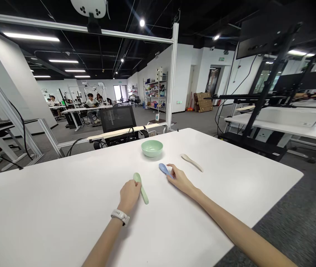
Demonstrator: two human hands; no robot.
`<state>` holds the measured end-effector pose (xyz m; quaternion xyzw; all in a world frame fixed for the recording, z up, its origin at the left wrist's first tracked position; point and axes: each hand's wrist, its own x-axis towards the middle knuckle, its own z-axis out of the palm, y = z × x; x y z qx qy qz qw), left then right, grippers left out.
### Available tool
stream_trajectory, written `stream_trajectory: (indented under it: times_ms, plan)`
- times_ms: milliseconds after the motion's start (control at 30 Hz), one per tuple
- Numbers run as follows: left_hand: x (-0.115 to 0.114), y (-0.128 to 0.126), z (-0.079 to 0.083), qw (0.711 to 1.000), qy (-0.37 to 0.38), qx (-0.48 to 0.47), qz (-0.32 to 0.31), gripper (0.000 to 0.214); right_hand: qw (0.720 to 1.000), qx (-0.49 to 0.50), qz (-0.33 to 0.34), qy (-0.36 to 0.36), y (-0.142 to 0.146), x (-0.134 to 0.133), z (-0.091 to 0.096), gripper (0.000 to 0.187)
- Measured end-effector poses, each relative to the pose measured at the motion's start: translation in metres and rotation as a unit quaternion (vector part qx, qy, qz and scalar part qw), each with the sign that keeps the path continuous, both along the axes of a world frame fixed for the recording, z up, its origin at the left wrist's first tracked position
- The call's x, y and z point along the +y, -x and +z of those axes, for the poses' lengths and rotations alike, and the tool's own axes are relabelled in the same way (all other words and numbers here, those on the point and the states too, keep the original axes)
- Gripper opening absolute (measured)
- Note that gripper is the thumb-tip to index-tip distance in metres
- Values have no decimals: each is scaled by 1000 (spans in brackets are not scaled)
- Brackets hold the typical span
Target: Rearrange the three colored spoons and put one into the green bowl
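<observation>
My left hand, with a white watch on its wrist, closes around a pale green plastic spoon lying on the white table. The spoon's bowl sticks out past my fingers on the far side, and its handle shows to the right of my hand. My right hand pinches the neck of a blue spoon. Further back stands a pale green bowl, apart from both hands. A cream spoon lies to the right of the bowl, untouched.
An aluminium frame rises behind the table, beside a black office chair. A white desk with black stands is on the right. Co-workers sit at desks far back, near a metal shelf.
</observation>
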<state>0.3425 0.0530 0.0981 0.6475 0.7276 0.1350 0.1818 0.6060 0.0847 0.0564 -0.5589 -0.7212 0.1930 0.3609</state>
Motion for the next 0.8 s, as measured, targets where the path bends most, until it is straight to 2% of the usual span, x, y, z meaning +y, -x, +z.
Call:
stream_trajectory:
  times_ms: [800]
  plan:
    - [1, -1, 8, 1000, 16, 8, -2, 44, 1000, -6, -8, 6, -1, -2, 3, 48]
